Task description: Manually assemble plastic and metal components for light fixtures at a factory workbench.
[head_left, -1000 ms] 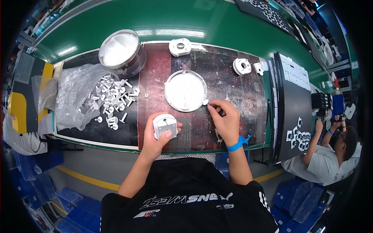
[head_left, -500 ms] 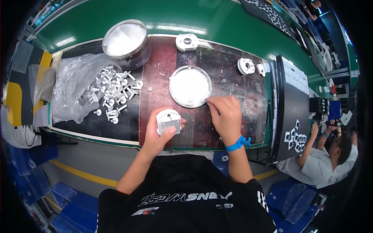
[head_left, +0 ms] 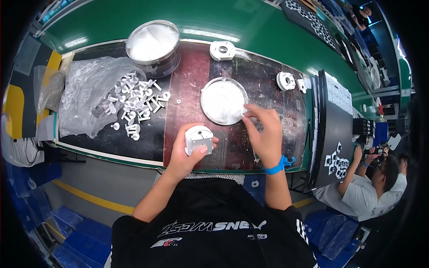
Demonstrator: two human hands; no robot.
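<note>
My left hand [head_left: 184, 152] grips a white rounded housing [head_left: 199, 141] with a flat grey face, its thumb across the lower part of that face. Just beyond it lies a shallow round clear dish [head_left: 224, 123] of white, grease-like material. My right hand [head_left: 267, 134], wearing a blue wristband [head_left: 278, 166], is at the dish's right rim. Its thumb and forefinger come close together there in a pinch; whatever lies between the tips is too small to make out.
White mushroom-shaped pins [head_left: 138, 100] spill from a clear plastic bag [head_left: 89, 98] on the left. Behind stands a tub of white material [head_left: 154, 42]. White ring-shaped housings [head_left: 222, 51] lie at the far edge. Stacked black trays [head_left: 330, 129] flank the right; a co-worker [head_left: 375, 178] sits beyond.
The whole view has shifted slightly. My right thumb and forefinger have parted a little at the dish's rim. My left hand keeps the same hold on the housing.
</note>
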